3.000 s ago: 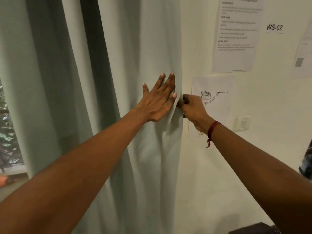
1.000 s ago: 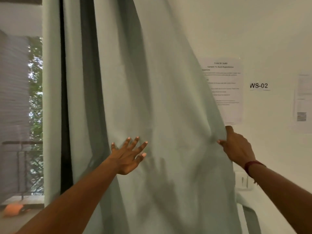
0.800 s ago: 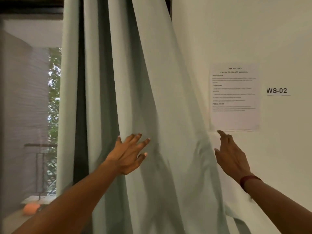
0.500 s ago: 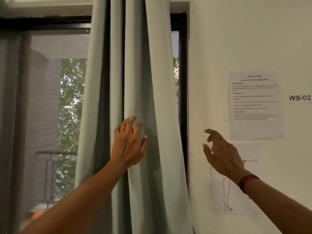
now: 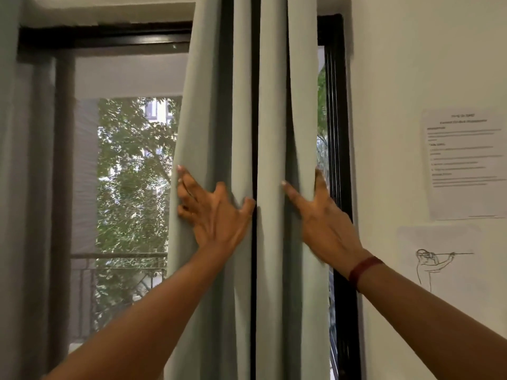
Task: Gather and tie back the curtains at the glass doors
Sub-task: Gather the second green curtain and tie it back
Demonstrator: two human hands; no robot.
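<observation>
fingers (image 5: 186,185) of the left hand (image 5: 216,215) are spread wide and curl around the left edge of the curtain (image 5: 241,105), thumb pressed on the front near a dark fold in the middle. right hand (image 5: 321,218) is also open, palm flat on the cloth, 1 finger pointing up-left and another along the right edge; neither hand is closed in a full grip. curtain is pale grey-green, hangs in narrow folds between both hands, in front of the glass door w/ black frame (image 5: 334,133). a dark red band (image 5: 363,267) sits on the right wrist. trees and a railing (image 5: 118,256) show through the glass at left. on the white wall at right hang a printed sheet (image 5: 463,163) & below it a line drawing (image 5: 439,259).
</observation>
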